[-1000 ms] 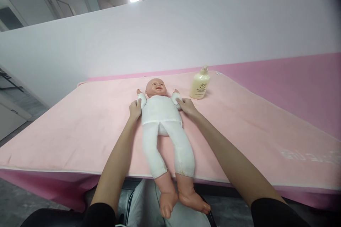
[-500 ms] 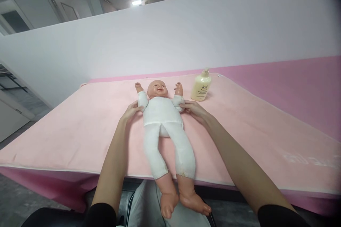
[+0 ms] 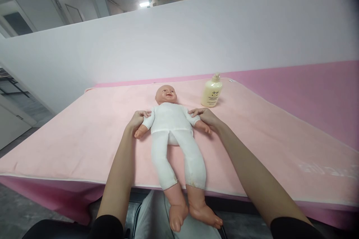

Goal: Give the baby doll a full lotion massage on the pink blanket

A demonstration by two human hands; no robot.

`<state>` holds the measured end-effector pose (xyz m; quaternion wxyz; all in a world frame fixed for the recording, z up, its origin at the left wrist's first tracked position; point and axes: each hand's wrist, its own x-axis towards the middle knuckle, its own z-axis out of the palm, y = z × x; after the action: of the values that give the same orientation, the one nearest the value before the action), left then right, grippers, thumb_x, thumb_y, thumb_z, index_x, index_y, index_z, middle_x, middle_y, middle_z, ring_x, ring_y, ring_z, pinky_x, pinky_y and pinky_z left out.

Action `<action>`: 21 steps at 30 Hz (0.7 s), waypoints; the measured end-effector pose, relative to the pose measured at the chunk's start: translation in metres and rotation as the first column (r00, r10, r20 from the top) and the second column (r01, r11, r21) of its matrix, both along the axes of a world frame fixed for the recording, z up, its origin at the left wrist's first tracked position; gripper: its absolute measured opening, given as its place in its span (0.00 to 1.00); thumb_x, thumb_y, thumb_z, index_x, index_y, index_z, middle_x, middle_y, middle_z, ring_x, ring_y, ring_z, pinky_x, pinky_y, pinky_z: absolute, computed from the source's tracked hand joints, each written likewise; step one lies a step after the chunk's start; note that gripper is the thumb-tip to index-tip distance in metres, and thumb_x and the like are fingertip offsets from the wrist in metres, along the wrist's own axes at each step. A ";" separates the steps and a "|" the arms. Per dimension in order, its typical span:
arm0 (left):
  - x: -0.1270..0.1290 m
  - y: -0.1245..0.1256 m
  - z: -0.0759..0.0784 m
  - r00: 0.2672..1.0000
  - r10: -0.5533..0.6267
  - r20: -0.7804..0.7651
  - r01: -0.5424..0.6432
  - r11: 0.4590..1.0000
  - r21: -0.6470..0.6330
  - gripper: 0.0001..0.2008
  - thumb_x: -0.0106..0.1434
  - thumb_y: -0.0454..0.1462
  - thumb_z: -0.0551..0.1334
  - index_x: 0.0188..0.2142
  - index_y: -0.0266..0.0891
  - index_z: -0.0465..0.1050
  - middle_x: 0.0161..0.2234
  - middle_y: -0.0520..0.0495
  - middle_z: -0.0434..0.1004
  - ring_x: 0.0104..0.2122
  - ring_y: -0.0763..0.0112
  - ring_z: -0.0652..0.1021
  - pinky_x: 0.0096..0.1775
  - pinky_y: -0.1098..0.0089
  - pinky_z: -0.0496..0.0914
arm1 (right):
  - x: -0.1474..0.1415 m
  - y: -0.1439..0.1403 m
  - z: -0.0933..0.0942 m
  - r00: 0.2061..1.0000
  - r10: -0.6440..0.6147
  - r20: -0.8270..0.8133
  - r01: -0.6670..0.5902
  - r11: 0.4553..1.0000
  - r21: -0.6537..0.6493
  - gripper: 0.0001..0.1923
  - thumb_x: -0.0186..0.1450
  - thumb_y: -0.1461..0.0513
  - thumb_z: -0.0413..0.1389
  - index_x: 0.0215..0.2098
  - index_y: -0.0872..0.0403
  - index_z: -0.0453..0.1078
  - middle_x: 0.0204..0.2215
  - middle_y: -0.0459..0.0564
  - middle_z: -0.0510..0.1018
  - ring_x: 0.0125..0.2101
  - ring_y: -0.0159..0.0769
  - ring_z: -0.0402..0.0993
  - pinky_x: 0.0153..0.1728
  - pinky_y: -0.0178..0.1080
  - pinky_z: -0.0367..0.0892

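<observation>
A baby doll (image 3: 171, 117) with a white cloth body lies on its back, head toward the wall, its feet hanging past the table's front edge. Both doll arms point down and outward. My left hand (image 3: 138, 120) is closed on the doll's arm (image 3: 149, 120) at the picture's left, fingers over the white sleeve. On the other side my right hand (image 3: 206, 116) grips the opposite doll arm (image 3: 193, 118) near the shoulder, the doll's small hand lying below my palm. Both thumbs are mostly hidden.
Beyond my right hand stands a pale yellow pump bottle (image 3: 212, 91). A pink towel (image 3: 106, 130) covers the table, over a darker pink cloth (image 3: 308, 93). Behind rises a white partition wall (image 3: 179, 41). My knees are under the table's front edge.
The doll's arms have swung from raised beside its head to lowered at its sides. My hands stay close to where they were, now gripping the upper arms from above.
</observation>
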<state>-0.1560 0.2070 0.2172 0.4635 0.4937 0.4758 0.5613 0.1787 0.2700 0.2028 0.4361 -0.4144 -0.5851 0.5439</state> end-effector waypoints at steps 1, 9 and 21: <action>-0.001 0.000 0.000 1.000 0.003 -0.008 -0.003 1.000 0.008 0.04 0.38 0.28 0.64 0.16 0.35 0.69 0.39 0.42 0.77 0.41 0.65 0.76 0.49 0.61 0.67 | 0.001 0.000 0.000 1.000 0.010 -0.001 -0.010 1.000 0.007 0.05 0.42 0.67 0.57 0.17 0.54 0.75 0.39 0.50 0.79 0.41 0.38 0.74 0.43 0.37 0.70; 0.006 -0.005 0.011 0.994 -0.084 0.075 0.079 0.995 0.057 0.16 0.43 0.33 0.66 0.35 0.36 0.80 0.34 0.45 0.80 0.35 0.66 0.76 0.41 0.67 0.68 | -0.004 -0.012 0.013 0.988 0.089 -0.125 -0.095 0.995 -0.040 0.20 0.47 0.57 0.67 0.38 0.53 0.78 0.41 0.50 0.80 0.43 0.39 0.75 0.48 0.40 0.69; 0.015 0.018 -0.010 0.948 0.246 -0.204 -0.236 0.969 0.069 0.21 0.54 0.54 0.62 0.22 0.37 0.69 0.20 0.52 0.66 0.22 0.75 0.68 0.25 0.73 0.62 | -0.026 -0.006 0.006 0.969 -0.176 0.173 0.156 0.980 0.123 0.29 0.51 0.42 0.60 0.34 0.59 0.75 0.34 0.53 0.79 0.34 0.39 0.73 0.35 0.38 0.68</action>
<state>-0.1405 0.2247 0.2074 0.3274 0.4986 0.5668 0.5682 0.1522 0.2645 0.2089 0.4464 -0.4860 -0.6143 0.4326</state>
